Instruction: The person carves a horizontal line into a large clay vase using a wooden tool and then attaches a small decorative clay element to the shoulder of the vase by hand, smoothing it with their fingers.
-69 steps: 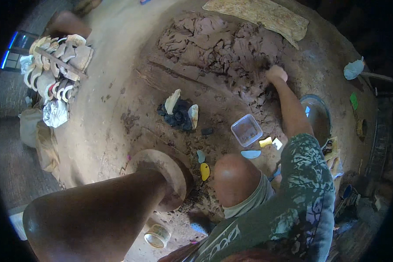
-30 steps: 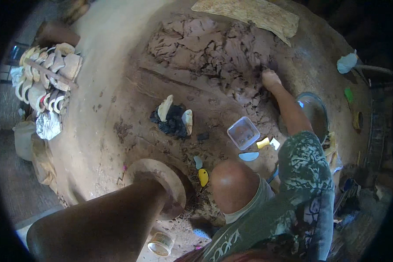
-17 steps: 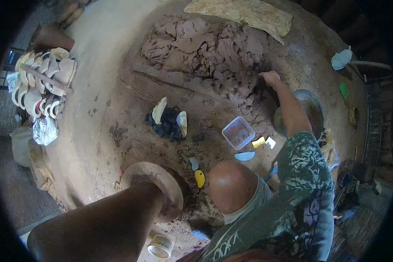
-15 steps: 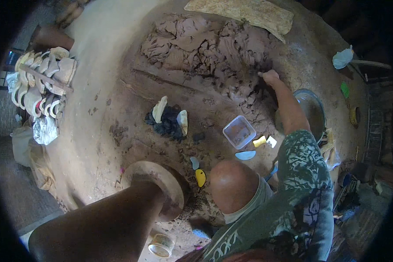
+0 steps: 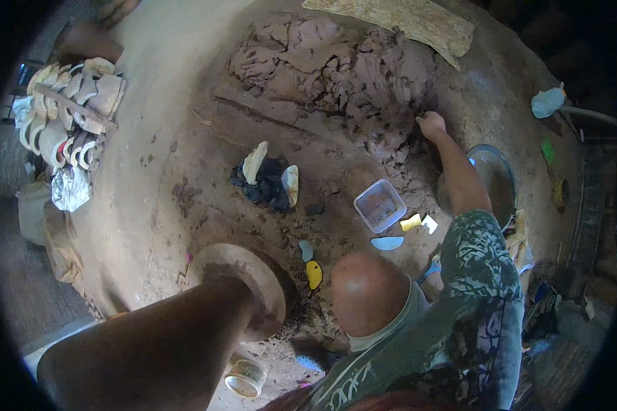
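My right hand reaches forward to the near right edge of a large, torn heap of brown clay. Its fingers are curled closed against the clay, and the fingertips are partly hidden. Beside that forearm stands a round basin, partly covered by my arm. Closer to me lie a clear square plastic tub, a yellow sponge-like piece, a white notched piece and a pale blue curved scraper. My left hand is out of the picture.
A tall brown cylinder with a pale round rim fills the lower left. Stacked curved pieces stand at the far left. Near the middle, pale shards rest on dark plastic. A yellow scraper lies by my knee.
My right hand stays at the clay's edge, its fingers now more tucked in. The whole view has shifted slightly, so things sit a little farther right.
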`<state>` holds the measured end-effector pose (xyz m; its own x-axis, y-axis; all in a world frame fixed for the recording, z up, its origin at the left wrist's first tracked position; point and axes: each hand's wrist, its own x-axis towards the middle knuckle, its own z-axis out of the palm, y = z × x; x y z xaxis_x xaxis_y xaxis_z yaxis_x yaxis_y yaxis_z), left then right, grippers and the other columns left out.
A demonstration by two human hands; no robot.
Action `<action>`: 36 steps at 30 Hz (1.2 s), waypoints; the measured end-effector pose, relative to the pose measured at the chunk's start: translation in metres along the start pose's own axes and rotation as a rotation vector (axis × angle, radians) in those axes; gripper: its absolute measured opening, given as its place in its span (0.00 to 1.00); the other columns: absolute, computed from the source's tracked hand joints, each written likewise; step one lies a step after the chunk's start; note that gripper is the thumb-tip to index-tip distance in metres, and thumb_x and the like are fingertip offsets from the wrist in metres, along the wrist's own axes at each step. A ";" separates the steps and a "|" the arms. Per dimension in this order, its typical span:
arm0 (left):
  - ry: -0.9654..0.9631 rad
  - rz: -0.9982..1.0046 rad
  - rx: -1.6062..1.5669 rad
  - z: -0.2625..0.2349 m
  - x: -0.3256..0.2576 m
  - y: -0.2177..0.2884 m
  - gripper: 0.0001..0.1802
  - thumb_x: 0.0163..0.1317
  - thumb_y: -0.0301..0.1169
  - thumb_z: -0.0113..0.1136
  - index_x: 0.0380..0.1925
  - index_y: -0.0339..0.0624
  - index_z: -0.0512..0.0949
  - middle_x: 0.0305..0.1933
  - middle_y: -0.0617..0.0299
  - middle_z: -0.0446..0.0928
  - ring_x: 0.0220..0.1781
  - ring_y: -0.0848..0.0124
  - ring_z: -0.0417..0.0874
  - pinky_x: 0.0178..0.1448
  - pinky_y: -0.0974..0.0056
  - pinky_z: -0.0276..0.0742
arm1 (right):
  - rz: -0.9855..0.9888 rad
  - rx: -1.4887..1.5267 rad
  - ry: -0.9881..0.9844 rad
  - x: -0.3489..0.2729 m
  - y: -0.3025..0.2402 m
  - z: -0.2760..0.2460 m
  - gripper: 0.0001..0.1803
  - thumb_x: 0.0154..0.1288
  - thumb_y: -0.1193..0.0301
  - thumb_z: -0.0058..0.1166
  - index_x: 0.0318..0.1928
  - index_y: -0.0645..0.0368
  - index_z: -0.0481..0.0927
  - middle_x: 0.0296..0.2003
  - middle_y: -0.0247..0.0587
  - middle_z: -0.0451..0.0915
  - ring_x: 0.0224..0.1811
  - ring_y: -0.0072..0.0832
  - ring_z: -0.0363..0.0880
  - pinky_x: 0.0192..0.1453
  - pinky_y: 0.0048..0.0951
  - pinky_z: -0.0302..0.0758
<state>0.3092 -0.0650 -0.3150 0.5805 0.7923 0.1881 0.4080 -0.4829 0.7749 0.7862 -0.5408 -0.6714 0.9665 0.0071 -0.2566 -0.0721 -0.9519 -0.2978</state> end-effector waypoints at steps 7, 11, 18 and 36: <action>0.396 0.210 0.090 -0.243 -0.012 0.065 0.46 0.73 0.61 0.51 0.78 0.36 0.63 0.76 0.44 0.68 0.75 0.53 0.72 0.74 0.49 0.70 | 0.031 -0.154 -0.149 0.013 0.017 0.015 0.30 0.76 0.48 0.49 0.60 0.62 0.83 0.57 0.54 0.85 0.64 0.52 0.81 0.66 0.51 0.78; 0.591 0.244 -0.099 -0.377 -0.067 -0.016 0.46 0.73 0.61 0.52 0.78 0.36 0.63 0.76 0.44 0.69 0.75 0.53 0.72 0.74 0.50 0.70 | -0.248 -0.285 0.126 0.091 0.082 -0.034 0.29 0.77 0.50 0.49 0.64 0.57 0.82 0.59 0.54 0.84 0.60 0.55 0.83 0.63 0.50 0.77; 0.416 0.334 0.272 -0.369 -0.062 0.117 0.46 0.76 0.60 0.46 0.80 0.36 0.59 0.80 0.43 0.64 0.79 0.53 0.67 0.82 0.49 0.59 | -0.439 1.046 -0.125 -0.043 -0.104 -0.023 0.19 0.78 0.65 0.60 0.62 0.63 0.83 0.43 0.38 0.87 0.46 0.31 0.84 0.54 0.36 0.78; -0.007 0.363 -0.142 -0.213 -0.198 0.085 0.31 0.80 0.51 0.50 0.60 0.29 0.73 0.49 0.36 0.82 0.54 0.36 0.84 0.59 0.43 0.79 | -2.084 0.551 -0.193 -0.627 -0.376 -0.266 0.30 0.63 0.56 0.74 0.56 0.63 0.81 0.42 0.49 0.84 0.39 0.47 0.86 0.43 0.40 0.84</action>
<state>0.0790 -0.1834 -0.1579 0.6744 0.5763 0.4616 0.0734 -0.6744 0.7347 0.2729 -0.2691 -0.1544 -0.3068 0.6960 0.6493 0.6920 0.6315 -0.3499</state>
